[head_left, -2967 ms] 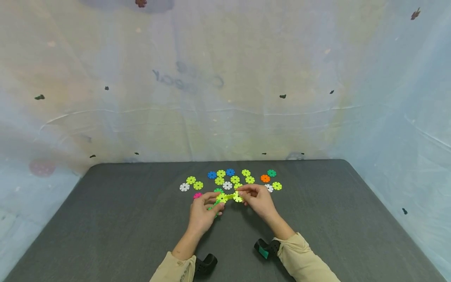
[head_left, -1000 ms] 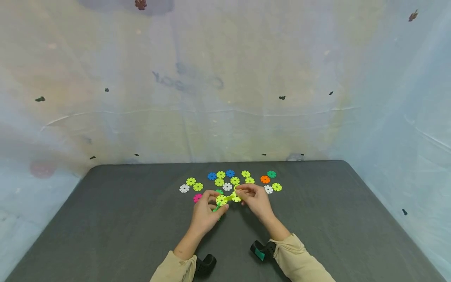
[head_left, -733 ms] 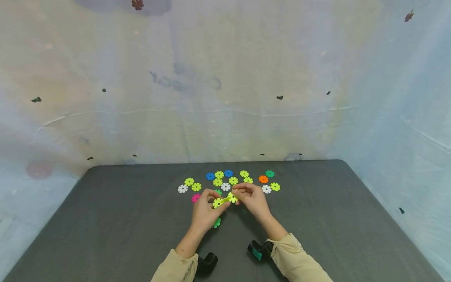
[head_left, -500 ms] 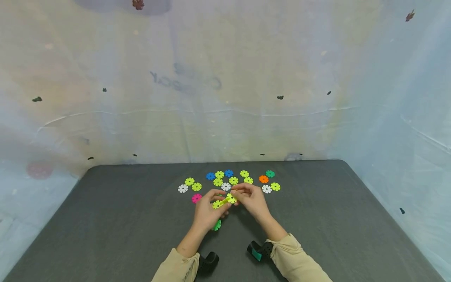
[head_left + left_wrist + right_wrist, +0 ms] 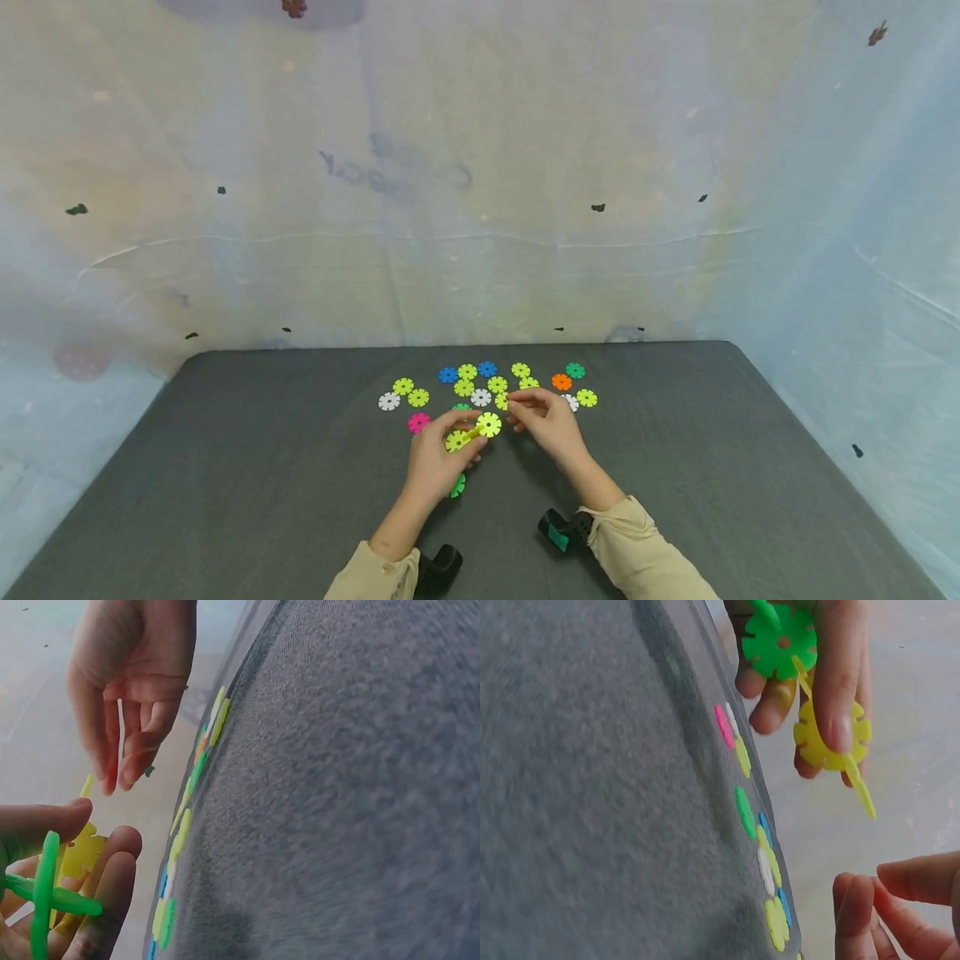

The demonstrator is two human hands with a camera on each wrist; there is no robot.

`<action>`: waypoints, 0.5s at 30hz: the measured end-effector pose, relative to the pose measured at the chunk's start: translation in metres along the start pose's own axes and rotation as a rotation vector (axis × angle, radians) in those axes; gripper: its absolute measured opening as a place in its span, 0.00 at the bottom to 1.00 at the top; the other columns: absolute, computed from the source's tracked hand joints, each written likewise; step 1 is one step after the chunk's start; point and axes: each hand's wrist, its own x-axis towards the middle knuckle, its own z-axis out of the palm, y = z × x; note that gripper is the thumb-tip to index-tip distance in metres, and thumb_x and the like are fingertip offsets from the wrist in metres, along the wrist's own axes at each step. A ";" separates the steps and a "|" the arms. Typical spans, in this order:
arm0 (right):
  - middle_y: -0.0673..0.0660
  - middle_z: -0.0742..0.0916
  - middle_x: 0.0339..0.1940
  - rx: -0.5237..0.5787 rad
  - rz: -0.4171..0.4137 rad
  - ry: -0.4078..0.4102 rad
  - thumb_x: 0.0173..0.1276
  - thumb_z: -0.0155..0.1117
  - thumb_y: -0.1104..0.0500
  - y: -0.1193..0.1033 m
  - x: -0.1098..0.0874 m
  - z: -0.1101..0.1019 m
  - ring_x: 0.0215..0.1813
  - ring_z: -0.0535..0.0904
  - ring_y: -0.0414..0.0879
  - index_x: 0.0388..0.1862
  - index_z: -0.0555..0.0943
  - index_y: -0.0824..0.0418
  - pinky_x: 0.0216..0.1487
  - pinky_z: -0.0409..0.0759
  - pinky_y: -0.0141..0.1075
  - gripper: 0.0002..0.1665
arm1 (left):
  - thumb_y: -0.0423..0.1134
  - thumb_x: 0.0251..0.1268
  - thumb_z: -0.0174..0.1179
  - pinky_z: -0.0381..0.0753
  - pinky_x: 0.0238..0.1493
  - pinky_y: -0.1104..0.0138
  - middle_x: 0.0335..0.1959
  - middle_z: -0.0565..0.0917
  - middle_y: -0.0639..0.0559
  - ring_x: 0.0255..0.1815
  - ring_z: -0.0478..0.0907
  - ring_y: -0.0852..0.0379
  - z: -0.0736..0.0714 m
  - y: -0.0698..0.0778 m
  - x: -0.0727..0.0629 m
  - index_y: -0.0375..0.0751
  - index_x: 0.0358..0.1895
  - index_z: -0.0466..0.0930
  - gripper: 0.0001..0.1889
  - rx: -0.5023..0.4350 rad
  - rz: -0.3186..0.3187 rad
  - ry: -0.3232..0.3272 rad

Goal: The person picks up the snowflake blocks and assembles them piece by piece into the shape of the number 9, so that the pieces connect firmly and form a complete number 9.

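Observation:
My left hand (image 5: 433,462) grips a joined piece of slotted snowflake discs between thumb and fingers, held above the table. A yellow disc (image 5: 489,425) stands at the right end of this piece. A green disc (image 5: 457,486) hangs below the hand; the right wrist view shows the green disc (image 5: 772,656) linked to a yellow disc (image 5: 817,742) under the thumb. In the left wrist view, crossed green discs (image 5: 45,896) sit near the palm. My right hand (image 5: 555,429) is just right of the piece, apart from it, thumb and fingertips close together with nothing visible between them.
Loose slotted discs lie flat towards the table's back: several yellow ones (image 5: 467,372), blue (image 5: 487,368), white (image 5: 389,402), pink (image 5: 419,423), orange (image 5: 562,382) and green (image 5: 575,370). The dark grey table (image 5: 262,483) ends at a pale sheet (image 5: 480,167).
My right hand has let go of the yellow disc at the end and shifted right. The left hand with the joined discs has tilted, so the green disc shows lower.

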 end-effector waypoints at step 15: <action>0.59 0.86 0.45 -0.416 0.059 0.022 0.59 0.69 0.64 0.003 -0.002 -0.025 0.46 0.80 0.53 0.45 0.85 0.63 0.41 0.80 0.43 0.13 | 0.30 0.57 0.67 0.82 0.22 0.69 0.41 0.84 0.38 0.20 0.83 0.53 -0.006 0.002 0.010 0.39 0.51 0.82 0.17 0.042 -0.056 -0.013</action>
